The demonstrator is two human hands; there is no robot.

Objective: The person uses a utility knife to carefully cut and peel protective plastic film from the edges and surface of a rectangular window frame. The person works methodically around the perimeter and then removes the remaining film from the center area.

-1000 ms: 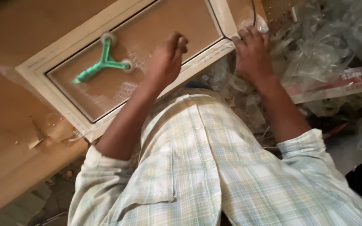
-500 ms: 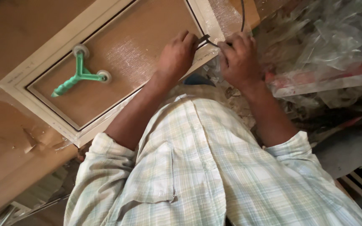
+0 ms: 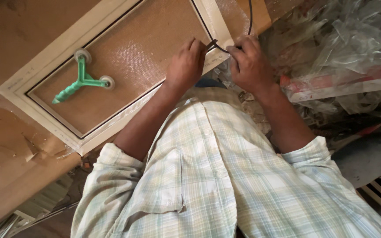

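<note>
A cream window-screen frame (image 3: 111,128) with tan mesh (image 3: 155,39) lies on a brown board. My left hand (image 3: 185,66) and my right hand (image 3: 248,66) meet at the frame's near right corner. Both pinch a thin black cord (image 3: 250,17) that runs away along the frame's right side; a short bent length shows between the fingers. A black line of the same cord sits in the groove around the mesh. A green Y-shaped roller tool (image 3: 82,81) with two small wheels rests on the mesh to the left, apart from both hands.
Crumpled clear plastic sheeting (image 3: 340,39) is heaped at the right, with a long red and white packet (image 3: 345,83) in it. The brown board (image 3: 5,167) runs out to the left below the frame. Pale rails (image 3: 14,220) lie at the bottom left.
My left hand lifted off the mesh and moved right to the corner. Both hands now pinch the black cord there. The view has shifted, so the frame sits further left.
</note>
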